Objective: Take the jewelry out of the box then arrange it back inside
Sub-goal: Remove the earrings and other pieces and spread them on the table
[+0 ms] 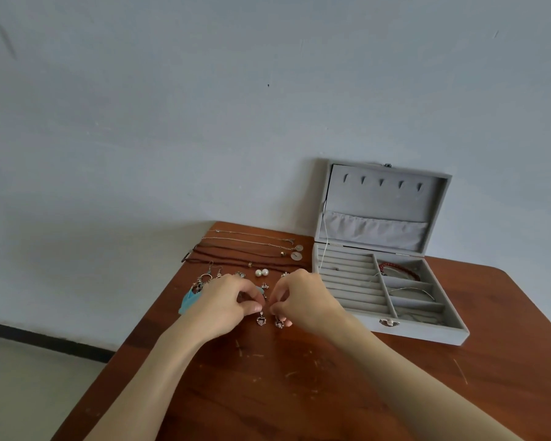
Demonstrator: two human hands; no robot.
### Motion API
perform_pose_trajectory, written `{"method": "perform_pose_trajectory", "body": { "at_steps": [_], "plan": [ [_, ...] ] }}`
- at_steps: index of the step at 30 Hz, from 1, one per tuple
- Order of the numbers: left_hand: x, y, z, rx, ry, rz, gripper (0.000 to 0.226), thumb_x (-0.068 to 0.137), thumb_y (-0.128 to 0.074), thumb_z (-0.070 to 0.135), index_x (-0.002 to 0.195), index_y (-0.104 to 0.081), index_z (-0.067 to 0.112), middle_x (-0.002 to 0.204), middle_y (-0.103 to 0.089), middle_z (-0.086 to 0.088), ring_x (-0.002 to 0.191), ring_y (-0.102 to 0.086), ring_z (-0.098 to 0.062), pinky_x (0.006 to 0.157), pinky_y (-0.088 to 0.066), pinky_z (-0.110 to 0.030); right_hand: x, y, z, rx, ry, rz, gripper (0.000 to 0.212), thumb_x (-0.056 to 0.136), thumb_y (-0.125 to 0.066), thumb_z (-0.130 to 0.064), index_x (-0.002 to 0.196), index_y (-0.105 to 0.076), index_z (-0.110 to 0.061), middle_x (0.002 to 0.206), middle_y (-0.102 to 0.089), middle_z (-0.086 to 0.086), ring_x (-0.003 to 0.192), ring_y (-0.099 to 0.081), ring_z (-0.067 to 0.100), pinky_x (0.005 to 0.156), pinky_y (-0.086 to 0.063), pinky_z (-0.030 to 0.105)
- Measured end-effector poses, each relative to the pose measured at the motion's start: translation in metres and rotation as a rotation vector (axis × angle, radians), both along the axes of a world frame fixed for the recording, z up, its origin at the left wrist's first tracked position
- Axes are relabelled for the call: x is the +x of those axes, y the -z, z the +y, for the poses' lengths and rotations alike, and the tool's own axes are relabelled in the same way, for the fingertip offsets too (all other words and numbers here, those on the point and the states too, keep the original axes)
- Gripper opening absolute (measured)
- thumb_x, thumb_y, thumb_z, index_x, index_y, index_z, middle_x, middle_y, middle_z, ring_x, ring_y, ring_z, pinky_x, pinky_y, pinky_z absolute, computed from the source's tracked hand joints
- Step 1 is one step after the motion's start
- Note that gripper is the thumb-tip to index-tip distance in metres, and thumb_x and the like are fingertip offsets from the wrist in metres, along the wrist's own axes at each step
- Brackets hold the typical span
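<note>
1. While both hands meet left of the open jewelry box (395,332), I see my left hand (226,302) pinching a heart earring (261,320), long axis hanging straight down.
2. My right hand (303,297) pinches its twin (279,323), nearer the box on its right.

We note the left hand (228,300) and right hand (303,300) close together over the wooden table (299,393), each pinching a heart earring: one (261,319) under the left fingers, the other (280,323) under the right. The grey jewelry box (392,332) stands open to the right, a red bracelet (398,270) inside. Necklaces (252,246) and pearl studs (261,272) lie beyond the hands.
</note>
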State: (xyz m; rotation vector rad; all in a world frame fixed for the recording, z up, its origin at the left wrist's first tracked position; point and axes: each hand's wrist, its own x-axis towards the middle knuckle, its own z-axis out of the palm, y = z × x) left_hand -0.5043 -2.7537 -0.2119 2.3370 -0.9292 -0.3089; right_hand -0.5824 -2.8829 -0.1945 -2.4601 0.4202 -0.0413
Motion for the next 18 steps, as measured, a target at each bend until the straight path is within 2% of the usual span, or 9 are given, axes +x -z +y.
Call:
{"method": "perform_pose_trajectory", "body": {
  "at_steps": [2, 5, 9, 11, 12, 15, 18],
  "plan": [
    [0.0, 0.002, -0.001, -0.01, -0.037, -0.012, 0.008, 0.086, -0.063, 0.025, 0.089, -0.068, 0.03, 0.111, -0.062, 0.008, 0.112, -0.05, -0.013, 0.097, -0.037, -0.032, 0.002, 0.002, 0.0, 0.011, 0.04, 0.003, 0.008, 0.082, -0.063, -0.006, 0.079, -0.069, -0.01, 0.084, -0.07, 0.013, 0.077, -0.069, 0.024, 0.075, -0.057, 0.033],
    [0.0, 0.004, -0.004, -0.022, -0.049, -0.028, 0.009, 0.086, -0.063, 0.024, 0.091, -0.068, 0.028, 0.108, -0.063, 0.011, 0.109, -0.052, -0.009, 0.099, -0.036, -0.032, 0.004, 0.003, -0.001, 0.02, 0.08, -0.01, 0.02, 0.083, -0.062, -0.005, 0.066, -0.06, -0.017, 0.078, -0.072, 0.014, 0.069, -0.071, 0.02, 0.068, -0.057, 0.025],
    [0.001, 0.005, -0.009, -0.093, -0.06, -0.016, 0.011, 0.086, -0.063, 0.017, 0.092, -0.068, 0.025, 0.096, -0.065, 0.008, 0.091, -0.056, -0.007, 0.083, -0.044, -0.022, 0.001, 0.003, -0.002, 0.091, 0.104, -0.023, 0.012, 0.084, -0.059, -0.005, 0.076, -0.063, -0.012, 0.078, -0.073, 0.015, 0.067, -0.071, 0.015, 0.065, -0.055, 0.021],
    [-0.001, 0.005, -0.011, -0.145, -0.077, -0.034, 0.013, 0.086, -0.062, 0.014, 0.095, -0.068, 0.022, 0.096, -0.067, 0.006, 0.087, -0.056, -0.004, 0.07, -0.04, -0.01, -0.004, 0.002, -0.004, 0.128, 0.106, -0.066, 0.011, 0.084, -0.057, -0.005, 0.08, -0.064, -0.012, 0.076, -0.073, 0.013, 0.063, -0.069, 0.012, 0.068, -0.055, 0.022],
    [-0.003, 0.004, -0.012, -0.17, -0.087, -0.05, 0.014, 0.086, -0.062, 0.014, 0.096, -0.068, 0.021, 0.096, -0.067, 0.006, 0.086, -0.057, -0.004, 0.067, -0.038, -0.008, -0.008, 0.001, -0.006, 0.14, 0.106, -0.092, 0.012, 0.083, -0.055, -0.006, 0.079, -0.064, -0.013, 0.073, -0.073, 0.011, 0.061, -0.067, 0.01, 0.069, -0.055, 0.022],
    [-0.01, 0.0, -0.015, -0.228, -0.085, -0.103, 0.015, 0.088, -0.059, 0.015, 0.098, -0.067, 0.022, 0.097, -0.066, 0.009, 0.088, -0.057, -0.004, 0.07, -0.038, -0.011, -0.022, -0.004, -0.013, 0.182, 0.114, -0.151, 0.015, 0.085, -0.053, -0.008, 0.078, -0.062, -0.019, 0.066, -0.07, 0.006, 0.049, -0.063, 0.004, 0.062, -0.053, 0.015],
    [-0.02, -0.009, -0.02, -0.251, -0.016, -0.15, 0.016, 0.09, -0.056, 0.018, 0.101, -0.064, 0.026, 0.098, -0.062, 0.016, 0.089, -0.055, 0.002, 0.069, -0.037, -0.005, -0.04, -0.009, -0.026, 0.284, 0.166, -0.221, 0.015, 0.088, -0.052, -0.007, 0.082, -0.063, -0.015, 0.065, -0.068, 0.005, 0.046, -0.062, 0.007, 0.054, -0.051, 0.016]
  ]
}}
